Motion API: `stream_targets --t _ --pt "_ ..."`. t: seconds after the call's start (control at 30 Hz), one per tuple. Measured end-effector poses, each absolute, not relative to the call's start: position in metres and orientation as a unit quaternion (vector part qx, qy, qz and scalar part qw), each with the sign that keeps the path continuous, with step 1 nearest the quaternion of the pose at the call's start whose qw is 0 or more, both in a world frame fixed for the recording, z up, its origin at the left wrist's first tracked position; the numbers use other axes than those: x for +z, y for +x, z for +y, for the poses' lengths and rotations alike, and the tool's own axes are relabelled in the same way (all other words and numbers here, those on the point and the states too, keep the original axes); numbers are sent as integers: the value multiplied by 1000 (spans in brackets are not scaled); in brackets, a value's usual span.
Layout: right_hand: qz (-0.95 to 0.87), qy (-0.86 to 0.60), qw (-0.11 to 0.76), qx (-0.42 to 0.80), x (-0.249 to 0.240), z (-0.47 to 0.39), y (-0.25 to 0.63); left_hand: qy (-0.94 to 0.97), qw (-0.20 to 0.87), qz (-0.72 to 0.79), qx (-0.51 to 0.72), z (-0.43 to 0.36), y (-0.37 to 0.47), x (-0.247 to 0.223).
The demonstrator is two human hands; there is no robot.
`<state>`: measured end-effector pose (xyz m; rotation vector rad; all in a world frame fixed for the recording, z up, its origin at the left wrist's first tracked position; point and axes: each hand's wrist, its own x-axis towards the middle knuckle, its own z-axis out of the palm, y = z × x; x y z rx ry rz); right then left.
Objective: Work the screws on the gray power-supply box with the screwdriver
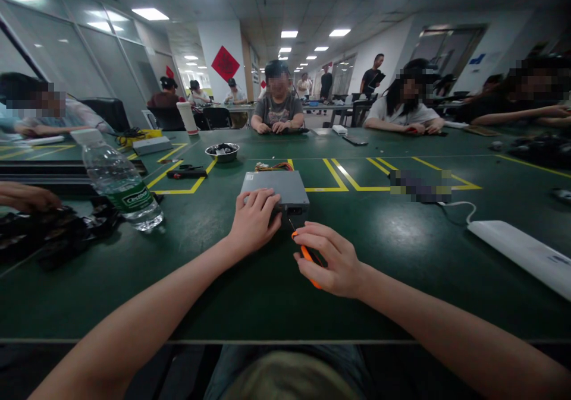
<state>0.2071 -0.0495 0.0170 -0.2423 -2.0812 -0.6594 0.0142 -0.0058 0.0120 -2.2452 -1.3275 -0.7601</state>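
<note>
A grey metal computer power supply [285, 185] lies on the green table before me, its socket side facing me and its coloured cables at the far side. My left hand [255, 219] grips its near left corner, fingers over the top and thumb at the front face. Between the fingers of my right hand [332, 260] is a screwdriver [307, 256] with an orange and black handle. Its thin shaft points up and left at the socket face, close to the power inlet. Whether the tip touches a screw I cannot tell.
A water bottle [120, 180] stands tilted-looking at the left, beside dark parts and another person's hand [29, 198]. Beyond are a metal bowl [222, 152] of small parts and a black tool [186, 174]. At the right lies a white power strip [521, 251]. Several people sit around.
</note>
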Motion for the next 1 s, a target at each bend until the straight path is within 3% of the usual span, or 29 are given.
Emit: stream_targets --t 0.27,0.7,1.0 --pt "-881 -106 431 -165 6 -48 212 -796 212 -489 -285 -3 18 10" --pt "-889 -94 405 -194 12 -54 210 -791 204 -498 -290 -4 21 12" --pt "-873 -94 436 -199 20 -56 232 -798 225 -485 -280 -3 17 10"
